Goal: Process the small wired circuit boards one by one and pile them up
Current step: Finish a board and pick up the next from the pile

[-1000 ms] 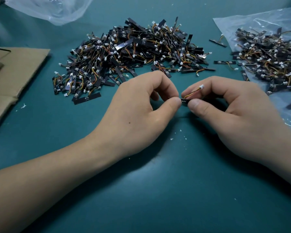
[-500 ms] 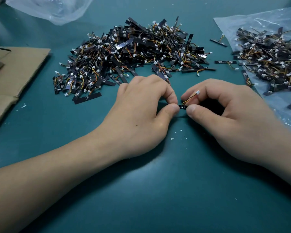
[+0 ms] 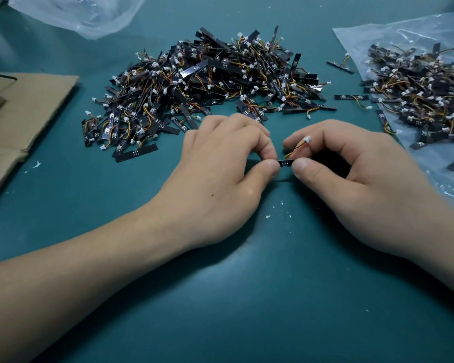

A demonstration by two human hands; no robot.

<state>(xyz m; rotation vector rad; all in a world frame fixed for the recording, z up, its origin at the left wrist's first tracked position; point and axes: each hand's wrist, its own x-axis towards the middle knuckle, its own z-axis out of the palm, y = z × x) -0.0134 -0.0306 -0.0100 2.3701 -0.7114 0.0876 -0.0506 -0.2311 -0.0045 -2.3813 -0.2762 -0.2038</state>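
A small black circuit board (image 3: 285, 162) with orange and yellow wires and a white connector (image 3: 307, 139) is held between both hands at the middle of the green mat. My left hand (image 3: 215, 179) pinches its left end with thumb and forefinger. My right hand (image 3: 351, 176) pinches its right end, and most of the board is hidden by the fingers. Behind the hands lies a large pile of boards (image 3: 207, 85). A second pile of boards (image 3: 425, 93) lies on a clear plastic sheet (image 3: 378, 35) at the right.
Flattened brown cardboard (image 3: 24, 116) lies at the left edge. A crumpled clear plastic bag (image 3: 84, 11) sits at the back left. Stray boards (image 3: 351, 97) lie between the two piles. Small white crumbs (image 3: 281, 208) dot the green mat (image 3: 247, 310) near the hands.
Both hands moved slightly down toward the mat with the board, and the thumbs now sit a little further apart, showing more of the board between them.
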